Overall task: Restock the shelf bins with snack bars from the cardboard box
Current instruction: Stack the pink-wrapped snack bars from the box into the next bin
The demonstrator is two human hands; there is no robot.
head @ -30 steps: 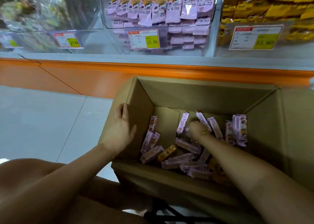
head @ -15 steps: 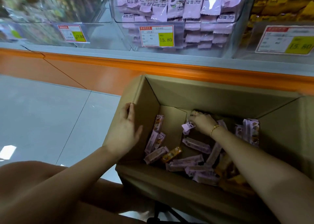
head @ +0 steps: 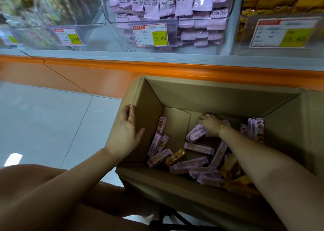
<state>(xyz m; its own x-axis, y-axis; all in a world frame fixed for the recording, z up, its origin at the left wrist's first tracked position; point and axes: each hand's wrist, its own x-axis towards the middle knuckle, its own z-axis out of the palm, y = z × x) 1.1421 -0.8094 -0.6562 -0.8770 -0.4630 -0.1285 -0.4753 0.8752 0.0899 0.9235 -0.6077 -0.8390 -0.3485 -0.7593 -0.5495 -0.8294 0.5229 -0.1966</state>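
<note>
An open cardboard box (head: pixel 206 97) stands on the floor below the shelf, with several purple snack bars (head: pixel 199 147) and a few orange ones (head: pixel 175 156) loose on its bottom. My left hand (head: pixel 127 130) rests flat against the outside of the box's left wall, fingers straight. Deep in the box at its far side, my right hand (head: pixel 210 125) grips a bunch of purple bars (head: pixel 195 133). A clear shelf bin (head: pixel 164 18) above holds rows of matching purple bars.
A clear bin with yellow packs (head: pixel 280 1) stands at the right, and one with green packs (head: pixel 40 11) at the left. Price tags hang on the bin fronts. An orange plinth (head: pixel 105 73) runs under the shelf. Grey floor tiles lie at the left.
My right hand has moved from the middle of the box to its far side and gathered purple bars. The view has shifted left and upward. The left hand stays on the box wall.
</note>
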